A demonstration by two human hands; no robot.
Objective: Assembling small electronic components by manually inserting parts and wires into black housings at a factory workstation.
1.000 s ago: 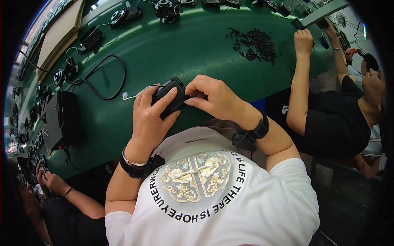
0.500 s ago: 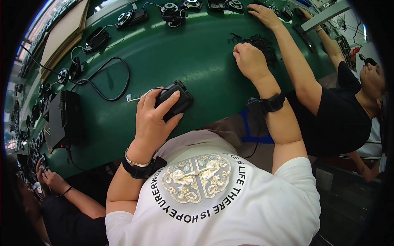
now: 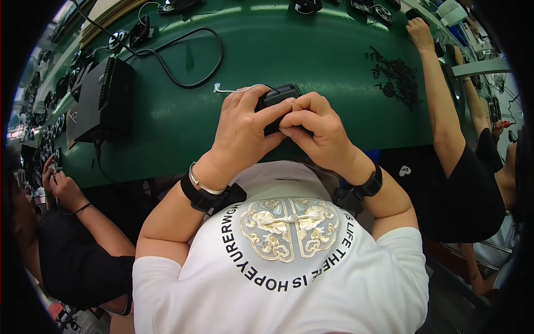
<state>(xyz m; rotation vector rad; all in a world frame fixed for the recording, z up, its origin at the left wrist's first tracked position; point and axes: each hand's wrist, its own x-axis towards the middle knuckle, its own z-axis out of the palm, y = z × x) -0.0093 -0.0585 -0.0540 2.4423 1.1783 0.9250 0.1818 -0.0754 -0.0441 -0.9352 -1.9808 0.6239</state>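
My left hand [image 3: 240,125] is wrapped round a small black plastic casing [image 3: 283,93], holding it just above the near edge of the green table. From the casing's far side a thin white wire [image 3: 245,88] runs out to the left and ends in a small white connector plug. Against the casing's right side is my right hand [image 3: 320,131], its thumb and fingers pinched together. Whatever sits in that pinch is hidden by the fingers. To the right on the table lies a loose pile of small black stick-like pieces [image 3: 397,78].
A black box-shaped device [image 3: 103,100] with a cable stands at the left. A black cord [image 3: 221,50] loops across the green table [image 3: 183,122]. Black casings with speakers [image 3: 381,14] line the far edge. Co-workers' arms [image 3: 445,100] are at the right and left [image 3: 69,192].
My right hand has come from the pile of black pieces to the casing and now touches it. The left hand still holds the casing. My view has shifted.
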